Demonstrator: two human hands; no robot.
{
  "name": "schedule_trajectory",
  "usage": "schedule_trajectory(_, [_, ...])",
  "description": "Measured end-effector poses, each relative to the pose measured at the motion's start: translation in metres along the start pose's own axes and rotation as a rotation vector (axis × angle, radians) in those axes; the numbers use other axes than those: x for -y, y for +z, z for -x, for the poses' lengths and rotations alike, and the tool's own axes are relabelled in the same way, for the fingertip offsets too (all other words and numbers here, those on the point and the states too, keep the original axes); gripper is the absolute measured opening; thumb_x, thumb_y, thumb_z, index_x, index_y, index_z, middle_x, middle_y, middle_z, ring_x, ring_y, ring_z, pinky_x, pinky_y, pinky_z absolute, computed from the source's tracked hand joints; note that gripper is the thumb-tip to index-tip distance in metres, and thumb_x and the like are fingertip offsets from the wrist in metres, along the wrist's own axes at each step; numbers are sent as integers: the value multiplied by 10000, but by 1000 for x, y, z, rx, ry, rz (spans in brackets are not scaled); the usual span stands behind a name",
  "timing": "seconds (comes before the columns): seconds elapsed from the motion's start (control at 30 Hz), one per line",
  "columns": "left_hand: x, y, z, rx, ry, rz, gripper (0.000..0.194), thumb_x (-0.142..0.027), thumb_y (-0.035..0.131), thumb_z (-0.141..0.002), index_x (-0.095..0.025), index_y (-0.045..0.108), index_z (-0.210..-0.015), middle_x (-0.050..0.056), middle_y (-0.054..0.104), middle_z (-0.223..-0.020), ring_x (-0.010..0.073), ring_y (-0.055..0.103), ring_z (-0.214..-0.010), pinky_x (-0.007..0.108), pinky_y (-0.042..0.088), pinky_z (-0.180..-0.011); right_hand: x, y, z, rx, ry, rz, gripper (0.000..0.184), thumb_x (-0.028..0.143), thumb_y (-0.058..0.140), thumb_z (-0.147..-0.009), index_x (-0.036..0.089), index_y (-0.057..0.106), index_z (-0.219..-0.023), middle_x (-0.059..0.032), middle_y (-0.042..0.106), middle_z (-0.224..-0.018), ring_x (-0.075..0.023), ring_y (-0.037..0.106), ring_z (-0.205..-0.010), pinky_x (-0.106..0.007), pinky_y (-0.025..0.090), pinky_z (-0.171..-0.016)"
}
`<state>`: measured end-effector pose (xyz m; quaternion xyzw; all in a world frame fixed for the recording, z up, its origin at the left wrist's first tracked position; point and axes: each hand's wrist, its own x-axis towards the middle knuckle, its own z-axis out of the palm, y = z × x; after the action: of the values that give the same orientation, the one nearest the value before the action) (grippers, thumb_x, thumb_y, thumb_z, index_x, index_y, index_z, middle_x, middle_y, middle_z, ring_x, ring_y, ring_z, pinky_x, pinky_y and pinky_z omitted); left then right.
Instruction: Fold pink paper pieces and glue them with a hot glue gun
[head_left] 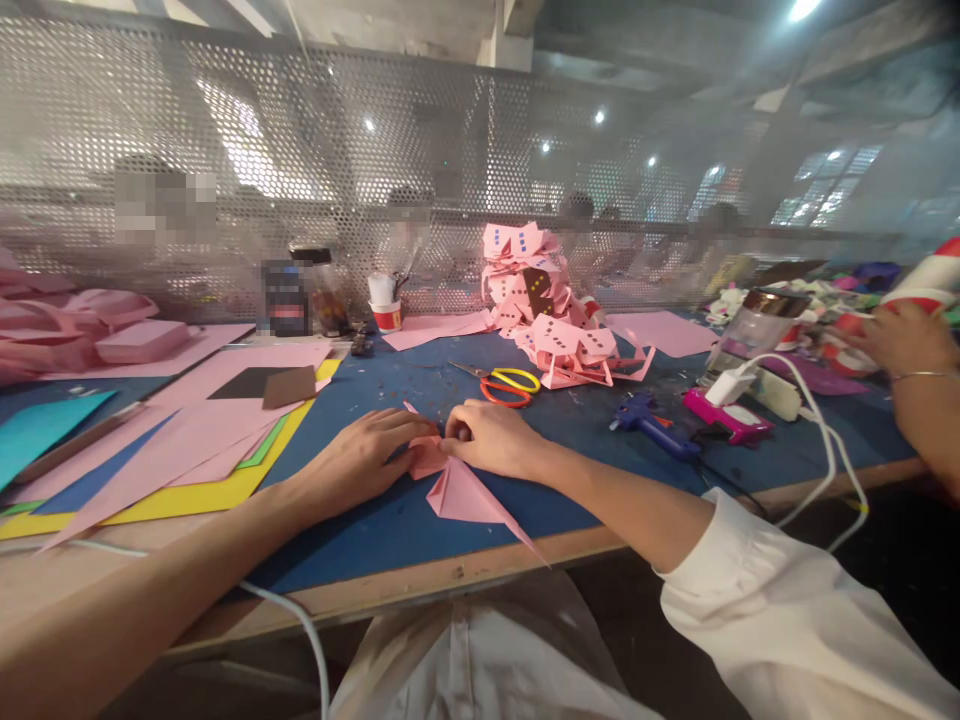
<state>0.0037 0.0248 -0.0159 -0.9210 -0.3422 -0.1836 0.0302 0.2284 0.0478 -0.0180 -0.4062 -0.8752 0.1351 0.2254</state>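
Note:
A folded piece of pink paper lies on the blue table mat near its front edge, with a long pointed flap reaching toward me. My left hand is at the paper's left end, its fingers and thumb closed on the edge. From the right, my right hand pinches the paper's upper middle with curled fingers. Both hands hide part of the folds. Just beyond them rest scissors with red and yellow handles, blades pointing left.
Coloured sheets are stacked at left, near pink paper pieces. Dotted pink paper shapes pile up at the back. A blue glue gun, a pink power strip and a clear jar stand right. Another person's hand holds a red-and-white cup.

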Motion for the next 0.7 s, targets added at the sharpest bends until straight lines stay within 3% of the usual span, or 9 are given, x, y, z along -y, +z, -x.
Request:
schedule_trajectory(0.2, [2,2,0,-6,-21,21,340,-94,468,-898,-217,643,-1161,61,668,-1158,211,582,-1079,362,453,-970,4,0,2,33,-28,-30,158,343,703,-807,196,671,-857,-17,641,-882,-130,581,-796,-237,381,-689])
schedule_trajectory(0.7, [-1,1,-2,6,-112,-2,236,-135,480,-914,-205,617,-1092,60,618,-1167,221,556,-1069,372,419,-963,-1,5,-1,0,-10,-38,205,411,669,-815,208,663,-785,-14,660,-833,-133,583,-745,-246,346,-622])
